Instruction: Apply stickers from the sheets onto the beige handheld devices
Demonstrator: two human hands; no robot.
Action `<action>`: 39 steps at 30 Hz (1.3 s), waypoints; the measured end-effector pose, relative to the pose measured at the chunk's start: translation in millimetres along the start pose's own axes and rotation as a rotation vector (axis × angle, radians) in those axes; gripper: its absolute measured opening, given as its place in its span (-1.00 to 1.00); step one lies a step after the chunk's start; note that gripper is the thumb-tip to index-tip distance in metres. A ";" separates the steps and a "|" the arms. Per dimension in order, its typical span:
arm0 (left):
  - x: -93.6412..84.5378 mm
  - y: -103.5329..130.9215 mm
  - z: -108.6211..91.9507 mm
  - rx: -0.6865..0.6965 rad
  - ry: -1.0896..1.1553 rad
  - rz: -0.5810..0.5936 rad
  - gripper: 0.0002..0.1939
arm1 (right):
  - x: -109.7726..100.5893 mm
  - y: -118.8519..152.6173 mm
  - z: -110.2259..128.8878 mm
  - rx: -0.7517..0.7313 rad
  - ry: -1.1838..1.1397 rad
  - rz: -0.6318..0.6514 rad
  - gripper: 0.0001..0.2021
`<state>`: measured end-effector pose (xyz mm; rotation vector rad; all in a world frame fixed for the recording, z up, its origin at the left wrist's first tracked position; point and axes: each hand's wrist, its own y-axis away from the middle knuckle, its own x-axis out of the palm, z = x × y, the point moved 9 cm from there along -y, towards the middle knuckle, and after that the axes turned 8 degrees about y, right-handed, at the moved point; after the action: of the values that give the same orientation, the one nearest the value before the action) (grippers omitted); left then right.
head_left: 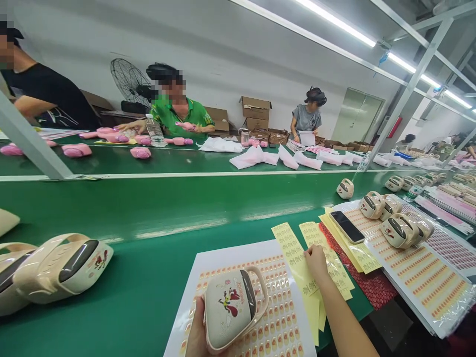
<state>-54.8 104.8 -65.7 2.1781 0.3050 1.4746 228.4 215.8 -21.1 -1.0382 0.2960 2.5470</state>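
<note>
My left hand (197,329) grips a cream, rounded, box-like device (227,310) by its lower left side. The device has a carry handle, a dark glossy panel along one edge and a red and green cartoon print facing up. I hold it over a white sheet of small oval stickers (277,317). My right hand (317,262) is closed, fingertips pressed together, at the yellow label sheets (293,255) to the right. Whatever those fingers pinch is too small or hidden to make out.
More cream devices stand at left (63,267) and on sticker sheets (442,292) at right. A phone (347,227) lies on yellow sheets beside red patterned material (379,287). Beyond the green sunken channel (178,198), co-workers sit among pink items (76,150) and white wrapping (247,157).
</note>
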 end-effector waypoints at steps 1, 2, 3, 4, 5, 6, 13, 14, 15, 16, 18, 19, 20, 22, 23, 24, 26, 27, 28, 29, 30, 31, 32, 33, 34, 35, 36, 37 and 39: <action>1.2 2.0 -0.5 0.004 -0.006 -0.005 -0.33 | 0.7 0.4 0.0 -0.004 0.007 0.001 -0.85; 1.5 3.1 -0.8 0.013 -0.007 -0.016 -0.34 | 1.4 0.7 0.2 -0.010 0.009 0.008 -0.85; 1.1 3.3 -0.7 0.023 -0.007 -0.032 -0.34 | 2.2 1.1 0.7 -0.018 0.007 0.020 -0.86; 0.4 2.9 -0.4 0.034 -0.008 -0.047 -0.35 | 3.5 1.7 1.7 -0.028 0.002 0.038 -0.87; -0.4 2.0 -0.1 0.046 -0.009 -0.058 -0.36 | 5.6 2.4 3.3 -0.040 -0.007 0.061 -0.88; -0.9 0.9 0.0 0.059 -0.009 -0.062 -0.38 | 8.6 3.5 5.5 -0.052 -0.017 0.090 -0.88; 11.9 2.3 -17.1 0.229 0.096 0.039 -0.56 | 42.9 18.5 33.5 -0.130 -0.129 0.376 -0.80; 15.0 4.0 -20.9 0.256 0.110 0.050 -0.57 | 46.5 21.7 38.2 -0.140 -0.146 0.413 -0.78; 17.4 5.6 -24.1 0.275 0.124 0.050 -0.58 | 49.3 25.1 42.8 -0.152 -0.161 0.445 -0.77; 18.9 7.1 -26.4 0.283 0.135 0.036 -0.59 | 51.3 28.4 47.4 -0.164 -0.175 0.471 -0.76; 22.9 9.7 -28.2 0.274 0.139 0.007 -0.58 | 52.5 33.2 56.6 -0.194 -0.198 0.497 -0.74; 25.3 11.1 -29.2 0.274 0.133 -0.003 -0.57 | 51.7 33.9 60.7 -0.209 -0.205 0.492 -0.75; 27.6 12.9 -30.9 0.286 0.124 -0.014 -0.56 | 50.1 33.2 64.2 -0.223 -0.209 0.473 -0.75; 32.1 16.5 -34.5 0.322 0.098 -0.028 -0.54 | 46.0 27.9 67.5 -0.234 -0.195 0.409 -0.77; 33.7 17.9 -35.5 0.337 0.086 -0.036 -0.55 | 44.9 24.2 67.0 -0.228 -0.176 0.378 -0.79; 34.8 18.9 -35.7 0.345 0.078 -0.047 -0.57 | 45.1 20.5 65.4 -0.216 -0.151 0.356 -0.80; 38.9 18.8 -32.7 0.320 0.063 -0.044 -0.59 | 49.0 14.8 60.3 -0.192 -0.094 0.339 -0.82; 41.6 18.3 -30.7 0.303 0.059 -0.035 -0.59 | 51.5 13.1 57.9 -0.185 -0.068 0.333 -0.81; 44.4 17.6 -29.1 0.290 0.057 -0.025 -0.60 | 53.3 12.0 56.0 -0.184 -0.046 0.319 -0.81; 46.8 17.1 -28.0 0.283 0.055 -0.018 -0.60 | 54.3 11.7 54.6 -0.187 -0.029 0.298 -0.81; 48.7 16.6 -27.5 0.284 0.056 -0.017 -0.60 | 54.6 11.8 53.7 -0.192 -0.016 0.272 -0.81; 50.1 16.3 -27.4 0.288 0.059 -0.019 -0.60 | 54.6 12.5 53.1 -0.198 -0.006 0.248 -0.81; 51.1 16.0 -27.4 0.294 0.063 -0.024 -0.60 | 54.5 13.5 52.6 -0.203 0.000 0.230 -0.82; 51.8 15.8 -27.1 0.297 0.067 -0.028 -0.59 | 54.5 14.6 52.2 -0.208 0.004 0.222 -0.83; 52.4 15.6 -26.8 0.297 0.071 -0.030 -0.59 | 54.5 15.6 51.9 -0.213 0.006 0.220 -0.84; 52.8 15.6 -26.6 0.298 0.076 -0.029 -0.59 | 54.3 16.5 51.7 -0.221 0.006 0.225 -0.85; 53.3 15.6 -26.4 0.298 0.079 -0.026 -0.60 | 53.9 17.2 51.6 -0.229 0.005 0.234 -0.85; 53.6 15.7 -26.5 0.298 0.080 -0.021 -0.59 | 53.3 17.6 51.6 -0.239 0.002 0.247 -0.85; 53.9 15.8 -26.9 0.300 0.077 -0.010 -0.58 | 52.2 18.2 51.6 -0.258 -0.005 0.279 -0.86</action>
<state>-59.7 122.3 -6.1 2.3463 0.5976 1.5954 154.0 229.8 -20.6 -1.1525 0.1188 2.8968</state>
